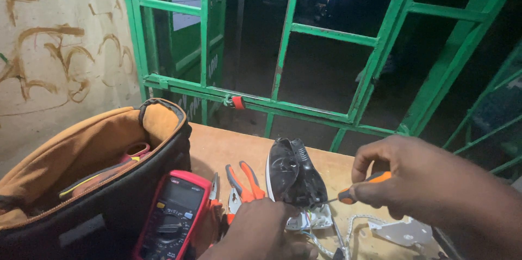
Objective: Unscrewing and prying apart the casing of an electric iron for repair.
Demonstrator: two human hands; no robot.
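Your right hand (413, 181) on the right of the frame is pinched round an orange-handled screwdriver (356, 188), tip aimed at the back end of the black clothes iron (293, 173) lying mid-frame on the wooden bench (217, 148); your left hand (261, 233) at the bottom centre presses down on the iron's white base, fingers curled; red multimeter (174, 214) and orange pliers (246, 181) sit just left of it; open tool bag (92, 167) fills the lower left.

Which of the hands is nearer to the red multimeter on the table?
Left. The left hand lies just right of the multimeter; the right hand, gripping an orange-handled screwdriver, is farther right beyond the black iron.
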